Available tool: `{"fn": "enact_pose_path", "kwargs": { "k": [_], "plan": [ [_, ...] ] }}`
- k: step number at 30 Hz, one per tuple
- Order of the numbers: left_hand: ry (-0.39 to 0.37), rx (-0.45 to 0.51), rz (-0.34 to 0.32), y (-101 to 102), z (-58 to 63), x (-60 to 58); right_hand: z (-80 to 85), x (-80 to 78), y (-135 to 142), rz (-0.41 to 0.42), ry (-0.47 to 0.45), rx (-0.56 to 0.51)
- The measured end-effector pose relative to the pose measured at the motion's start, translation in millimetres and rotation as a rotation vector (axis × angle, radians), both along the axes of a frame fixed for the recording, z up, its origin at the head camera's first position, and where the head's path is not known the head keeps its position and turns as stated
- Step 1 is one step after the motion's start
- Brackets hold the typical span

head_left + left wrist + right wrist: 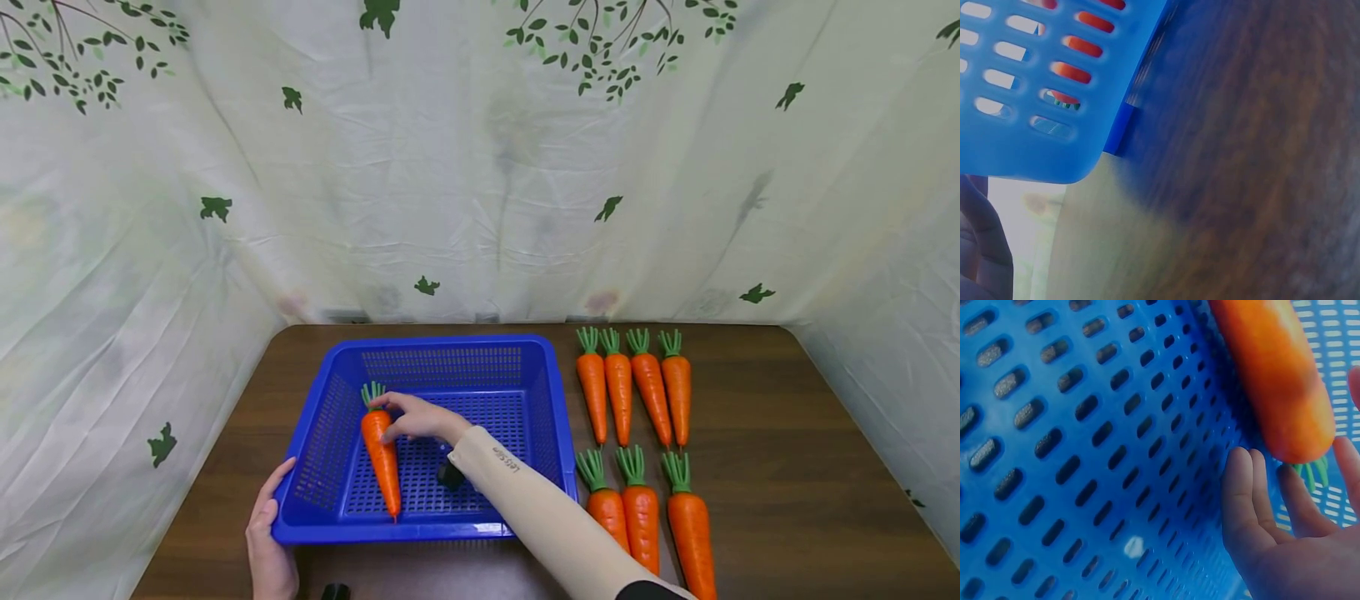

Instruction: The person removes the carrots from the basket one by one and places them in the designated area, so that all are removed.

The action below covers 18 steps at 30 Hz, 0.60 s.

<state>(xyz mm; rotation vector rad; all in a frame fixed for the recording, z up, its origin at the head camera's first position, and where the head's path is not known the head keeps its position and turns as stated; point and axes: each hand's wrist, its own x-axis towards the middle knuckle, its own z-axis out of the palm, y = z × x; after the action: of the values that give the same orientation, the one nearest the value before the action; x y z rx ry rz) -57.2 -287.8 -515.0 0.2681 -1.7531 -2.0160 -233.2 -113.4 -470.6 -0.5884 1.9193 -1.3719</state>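
Observation:
A blue plastic basket [450,533] with slotted walls sits on the table. At its front left corner my left hand [272,533] grips the rim; the left wrist view shows curved fingers [988,240] beside the basket wall [1029,156]. Inside, toward the left, lies one orange carrot [381,458] with its green top pointing away. My right hand [420,417] reaches over it from the right, fingers at its upper end. Up close, the right hand [1291,550] has its fingers spread around the carrot's [1279,381] thick end, with the thumb apart from it.
Right of the basket, a far row of several carrots [619,392] lies side by side, with a nearer row of three [641,525]. A small black object [335,592] shows at the front edge. White leaf-patterned cloth [480,208] surrounds the brown table [787,467].

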Motion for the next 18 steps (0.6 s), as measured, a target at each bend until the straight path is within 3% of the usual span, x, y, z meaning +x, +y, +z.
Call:
{"fn": "enact_pose_path", "kwargs": {
  "k": [10,18],
  "plan": [
    [-0.001,0.014,0.003,1,1.1,-0.2,-2.1,2.3,-8,0.063,0.158,0.073],
    [0.008,0.011,-0.001,1,-0.2,-0.3,-5.1,2.4,-11,0.058,0.282,0.148]
  ]
}}
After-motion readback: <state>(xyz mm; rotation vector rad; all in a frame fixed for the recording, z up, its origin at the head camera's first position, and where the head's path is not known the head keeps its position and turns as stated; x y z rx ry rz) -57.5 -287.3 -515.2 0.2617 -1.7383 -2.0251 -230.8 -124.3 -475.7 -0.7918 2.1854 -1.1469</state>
